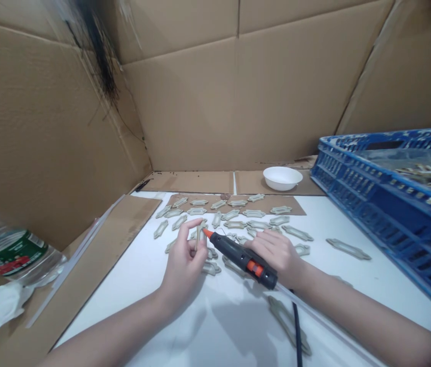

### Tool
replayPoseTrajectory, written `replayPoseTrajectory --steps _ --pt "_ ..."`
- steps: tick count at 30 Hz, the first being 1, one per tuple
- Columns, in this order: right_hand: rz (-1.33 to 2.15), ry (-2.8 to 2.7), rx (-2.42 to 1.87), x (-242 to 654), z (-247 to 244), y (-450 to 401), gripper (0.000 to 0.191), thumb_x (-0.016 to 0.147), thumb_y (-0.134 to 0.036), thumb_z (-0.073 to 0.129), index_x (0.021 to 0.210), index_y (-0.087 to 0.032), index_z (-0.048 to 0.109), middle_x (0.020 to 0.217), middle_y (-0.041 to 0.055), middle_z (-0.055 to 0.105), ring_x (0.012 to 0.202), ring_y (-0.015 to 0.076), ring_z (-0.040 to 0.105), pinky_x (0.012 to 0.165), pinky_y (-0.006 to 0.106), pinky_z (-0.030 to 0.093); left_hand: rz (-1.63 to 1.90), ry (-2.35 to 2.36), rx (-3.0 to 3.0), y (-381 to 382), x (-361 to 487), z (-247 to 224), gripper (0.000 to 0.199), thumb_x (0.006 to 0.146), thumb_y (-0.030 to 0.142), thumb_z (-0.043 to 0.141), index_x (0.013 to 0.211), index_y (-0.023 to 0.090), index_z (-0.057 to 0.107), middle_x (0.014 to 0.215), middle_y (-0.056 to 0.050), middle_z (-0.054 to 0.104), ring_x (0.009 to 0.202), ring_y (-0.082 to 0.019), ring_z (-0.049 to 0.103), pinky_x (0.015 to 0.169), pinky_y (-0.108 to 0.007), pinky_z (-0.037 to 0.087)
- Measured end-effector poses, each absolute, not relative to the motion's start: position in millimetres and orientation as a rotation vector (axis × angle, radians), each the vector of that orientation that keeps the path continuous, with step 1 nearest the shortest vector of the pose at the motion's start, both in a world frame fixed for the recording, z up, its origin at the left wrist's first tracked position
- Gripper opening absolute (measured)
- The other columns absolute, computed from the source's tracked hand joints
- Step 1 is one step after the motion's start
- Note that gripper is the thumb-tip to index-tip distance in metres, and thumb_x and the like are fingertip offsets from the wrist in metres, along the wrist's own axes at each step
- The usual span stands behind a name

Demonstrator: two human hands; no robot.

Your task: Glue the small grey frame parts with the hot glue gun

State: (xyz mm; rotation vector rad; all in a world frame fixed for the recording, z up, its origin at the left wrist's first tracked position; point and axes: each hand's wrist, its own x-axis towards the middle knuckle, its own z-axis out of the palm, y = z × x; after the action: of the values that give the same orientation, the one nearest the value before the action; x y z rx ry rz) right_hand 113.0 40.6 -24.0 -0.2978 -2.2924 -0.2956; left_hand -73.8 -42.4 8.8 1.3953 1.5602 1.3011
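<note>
My left hand (184, 255) pinches a small pale frame-shaped piece (201, 234) upright between thumb and fingers. My right hand (278, 255) is wrapped round a black hot glue gun (238, 255), its grip hidden behind the palm. The gun's orange nozzle points left and touches or nearly touches the held piece. A clear glue stick (307, 306) sticks out of the gun's rear, and a black cord (297, 331) hangs below. Several similar pale pieces (297, 233) lie spread over the white table around and beyond both hands.
A blue plastic crate (383, 204) with more pieces inside stands at the right. A white bowl (282, 178) sits at the back. Cardboard walls (184, 112) enclose the table. At the left are a plastic bottle (16, 255), crumpled tissue (6, 303) and a cardboard strip (104, 260).
</note>
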Motion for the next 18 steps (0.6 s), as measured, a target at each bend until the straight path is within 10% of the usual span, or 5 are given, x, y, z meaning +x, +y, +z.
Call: replayPoseTrajectory --steps 18 --pt "-0.138 -2.328 -0.278 109.5 -19.1 36.9 0.018 0.080 -0.018 0.036 0.079 -0.013 0.054 0.058 0.0036 0.049 0.054 0.0151 0.043 0.051 0.027 0.032 1.334 1.573 1.405 -41.9 -73.6 5.9 0.034 0.082 0.036 0.042 0.114 0.024 0.039 0.049 0.009 0.034 0.043 -0.007 0.033 0.042 -0.016 0.029"
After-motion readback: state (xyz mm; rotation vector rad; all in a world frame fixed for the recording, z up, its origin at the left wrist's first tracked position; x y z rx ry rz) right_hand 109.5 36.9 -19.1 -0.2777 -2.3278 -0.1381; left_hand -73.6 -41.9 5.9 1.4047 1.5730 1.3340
